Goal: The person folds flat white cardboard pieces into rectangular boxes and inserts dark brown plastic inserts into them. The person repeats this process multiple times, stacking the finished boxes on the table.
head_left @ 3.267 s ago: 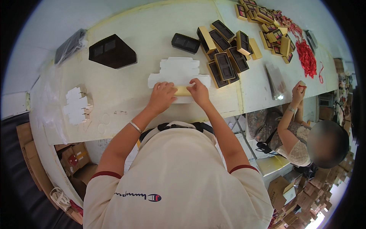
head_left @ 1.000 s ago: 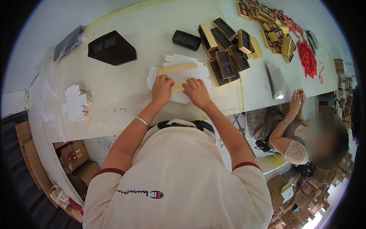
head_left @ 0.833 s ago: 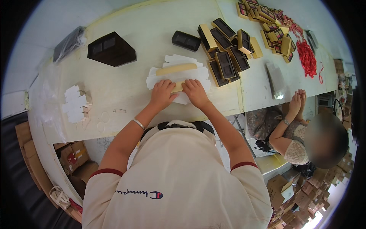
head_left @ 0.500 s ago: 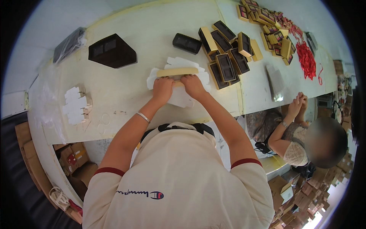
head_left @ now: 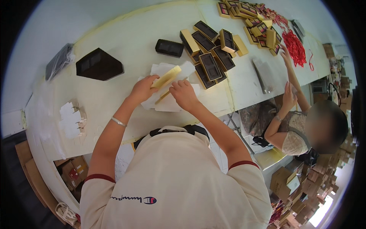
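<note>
Before me on the table lies white flat-cut card (head_left: 162,69), with a partly folded gold box (head_left: 169,77) over it. My left hand (head_left: 144,88) is closed on the left end of the box's far gold wall, fingers curled round the edge. At the right end of the nearer, narrow gold edge, my right hand (head_left: 184,94) pinches with fingers and thumb together. The box is turned slantwise, its far right end pointing away from me. The inside of the box is mostly hidden by its walls and my fingers.
Gold boxes with dark inserts (head_left: 210,65) are heaped to the right, beside a loose black tray (head_left: 169,48). A stack of black trays (head_left: 100,65) and white card blanks (head_left: 72,119) lie left. Red ribbons (head_left: 293,47) lie far right, where a co-worker (head_left: 289,126) sits reaching over the table.
The gold box has turned from level to slantwise. My left hand has moved left and down, and my right hand slightly down. The co-worker's hands have parted, one reaching toward the far boxes.
</note>
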`<state>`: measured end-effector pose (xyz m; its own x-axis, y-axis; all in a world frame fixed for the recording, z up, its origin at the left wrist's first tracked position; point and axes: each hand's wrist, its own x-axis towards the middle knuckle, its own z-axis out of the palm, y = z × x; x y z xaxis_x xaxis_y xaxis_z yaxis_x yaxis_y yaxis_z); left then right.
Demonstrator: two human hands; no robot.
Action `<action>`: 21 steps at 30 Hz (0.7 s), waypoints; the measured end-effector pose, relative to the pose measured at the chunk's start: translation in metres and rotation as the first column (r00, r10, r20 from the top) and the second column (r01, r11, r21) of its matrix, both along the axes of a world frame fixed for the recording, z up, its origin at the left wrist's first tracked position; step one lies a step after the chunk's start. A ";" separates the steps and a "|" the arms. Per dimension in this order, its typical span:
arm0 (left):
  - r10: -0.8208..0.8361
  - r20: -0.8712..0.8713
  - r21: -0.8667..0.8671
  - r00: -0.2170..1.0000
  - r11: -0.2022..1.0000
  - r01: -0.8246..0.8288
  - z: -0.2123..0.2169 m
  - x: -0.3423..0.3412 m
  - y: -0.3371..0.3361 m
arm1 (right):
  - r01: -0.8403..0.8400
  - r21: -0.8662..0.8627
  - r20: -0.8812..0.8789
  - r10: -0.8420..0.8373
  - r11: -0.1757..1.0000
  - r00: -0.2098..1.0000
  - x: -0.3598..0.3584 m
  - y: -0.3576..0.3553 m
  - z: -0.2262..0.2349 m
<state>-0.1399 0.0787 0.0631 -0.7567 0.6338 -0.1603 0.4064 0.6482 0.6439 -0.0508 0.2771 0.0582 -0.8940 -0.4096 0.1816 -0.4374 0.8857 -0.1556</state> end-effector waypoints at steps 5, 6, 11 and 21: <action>0.214 0.215 0.134 0.953 0.960 -0.246 0.021 0.032 0.022 | 0.040 -0.219 -0.039 -0.050 0.975 0.998 0.018 0.012 0.002; 0.226 0.129 0.248 0.966 0.936 -0.252 -0.004 0.036 0.020 | -0.005 -0.223 0.029 0.012 0.975 1.000 0.022 0.010 -0.005; 0.203 -0.035 0.230 0.978 0.954 -0.190 -0.039 0.060 0.014 | -0.178 -0.280 -0.071 0.164 0.943 0.984 0.028 0.015 -0.050; -0.354 -0.186 0.058 0.917 0.927 0.370 -0.038 0.055 -0.028 | -0.102 -0.472 0.137 0.188 0.875 0.973 0.012 0.003 -0.047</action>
<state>-0.0852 0.0512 0.0250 -0.4838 0.8749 0.0202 0.7099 0.3789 0.5937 -0.0383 0.2805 0.0115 -0.8655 -0.4455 0.2288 -0.4835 0.6239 -0.6140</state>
